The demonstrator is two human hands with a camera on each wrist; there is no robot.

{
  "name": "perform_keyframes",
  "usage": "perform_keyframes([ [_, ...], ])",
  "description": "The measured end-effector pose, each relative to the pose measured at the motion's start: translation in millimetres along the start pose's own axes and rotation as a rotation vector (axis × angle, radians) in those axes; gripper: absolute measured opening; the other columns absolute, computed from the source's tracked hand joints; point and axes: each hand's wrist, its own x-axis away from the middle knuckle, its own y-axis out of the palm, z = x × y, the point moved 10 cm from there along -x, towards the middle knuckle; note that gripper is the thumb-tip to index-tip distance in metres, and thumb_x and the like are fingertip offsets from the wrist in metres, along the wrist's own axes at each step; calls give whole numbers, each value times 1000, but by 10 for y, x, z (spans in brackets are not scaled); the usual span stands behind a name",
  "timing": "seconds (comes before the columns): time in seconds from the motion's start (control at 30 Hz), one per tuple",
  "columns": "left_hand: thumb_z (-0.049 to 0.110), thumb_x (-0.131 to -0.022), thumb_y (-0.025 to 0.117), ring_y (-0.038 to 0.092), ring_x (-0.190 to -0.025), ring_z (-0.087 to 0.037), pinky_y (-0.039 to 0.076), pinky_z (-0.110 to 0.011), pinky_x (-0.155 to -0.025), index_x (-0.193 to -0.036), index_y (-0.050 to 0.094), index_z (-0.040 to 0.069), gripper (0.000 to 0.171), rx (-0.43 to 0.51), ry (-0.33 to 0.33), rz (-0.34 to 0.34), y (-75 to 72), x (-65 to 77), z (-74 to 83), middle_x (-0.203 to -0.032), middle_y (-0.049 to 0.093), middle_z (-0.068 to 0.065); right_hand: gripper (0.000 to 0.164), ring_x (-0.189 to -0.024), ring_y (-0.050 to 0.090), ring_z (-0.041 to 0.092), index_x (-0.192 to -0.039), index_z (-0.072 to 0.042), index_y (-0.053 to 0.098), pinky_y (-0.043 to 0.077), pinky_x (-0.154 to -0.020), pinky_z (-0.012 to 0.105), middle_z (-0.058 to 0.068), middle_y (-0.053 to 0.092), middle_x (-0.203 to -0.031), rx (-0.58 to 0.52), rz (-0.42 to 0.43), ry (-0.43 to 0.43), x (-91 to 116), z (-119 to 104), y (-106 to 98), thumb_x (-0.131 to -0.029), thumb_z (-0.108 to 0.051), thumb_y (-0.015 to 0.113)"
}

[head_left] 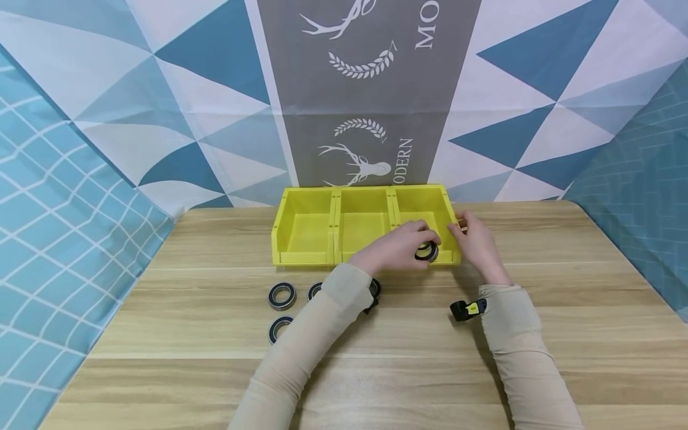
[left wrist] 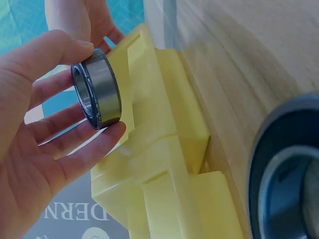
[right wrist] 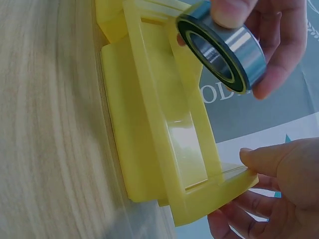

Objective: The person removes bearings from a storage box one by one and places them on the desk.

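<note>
My left hand (head_left: 396, 246) holds a ball bearing (left wrist: 108, 89), a steel ring with dark seals, between thumb and fingers. The bearing is raised and tilted at the front of the right-hand compartment of a yellow three-part bin (head_left: 307, 258). In the right wrist view, the bearing's shiny outer side shows above the bin. At the bin's right end, my right hand (head_left: 478, 243) grips the side wall, thumb (right wrist: 254, 158) on the near side and fingers beneath and behind. All three compartments show bare yellow floors where visible.
Several more bearings lie on the wooden table (head_left: 408, 382), two at left (head_left: 272, 294), others partly covered by the left sleeve (head_left: 301, 352). A black wrist camera with a yellow label (head_left: 469, 309) sits by the right cuff. Patterned cloth (head_left: 371, 89) stands behind the bin.
</note>
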Motion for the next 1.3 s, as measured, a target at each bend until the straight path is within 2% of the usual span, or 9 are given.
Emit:
perform_keyframes([
  [0.2, 26, -77, 68, 45, -92, -10, 39, -21, -83, -113, 59, 16, 39, 1, 9, -36, 5, 66, 67, -102, 50, 3, 39, -99, 52, 39, -124, 4, 40, 46, -80, 48, 26, 51, -114, 1, -13, 10, 6, 8, 4, -97, -25, 40],
  [0.47, 28, -74, 72, 47, -91, -10, 41, -21, -80, -105, 58, 18, 35, -32, -25, -135, 53, 171, 118, -101, 50, 4, 40, -101, 52, 39, -125, 4, 39, 46, -81, 48, 27, 49, -116, -5, -19, 28, -3, 15, 11, -97, -24, 40],
  [0.67, 29, -73, 71, 46, -87, -10, 41, -21, -76, -104, 57, 19, 35, -75, -16, -204, 132, 244, 175, -98, 49, 3, 38, -102, 51, 40, -123, 4, 40, 44, -83, 49, 27, 50, -116, -11, -12, 25, 2, 14, 16, -97, -23, 41],
  [0.8, 25, -73, 69, 47, -85, -10, 41, -21, -74, -106, 57, 17, 36, -82, 1, -240, 193, 262, 208, -99, 50, 3, 37, -101, 51, 40, -123, 4, 40, 44, -83, 49, 26, 50, -115, -19, -8, 25, 5, 12, 8, -96, -22, 41],
  [1.0, 21, -75, 68, 49, -85, -9, 42, -20, -75, -112, 59, 14, 38, -75, 16, -258, 221, 272, 263, -104, 54, 2, 39, -101, 51, 39, -124, 4, 39, 44, -82, 49, 26, 49, -115, -17, -16, 28, 14, 13, 5, -97, -23, 40],
  [1.3, 18, -77, 66, 51, -86, -9, 42, -19, -73, -115, 59, 13, 38, -68, 3, -312, 292, 310, 288, -106, 55, 1, 39, -101, 51, 38, -125, 4, 39, 44, -82, 48, 25, 49, -115, -23, -23, 37, 13, 21, 7, -97, -24, 40],
])
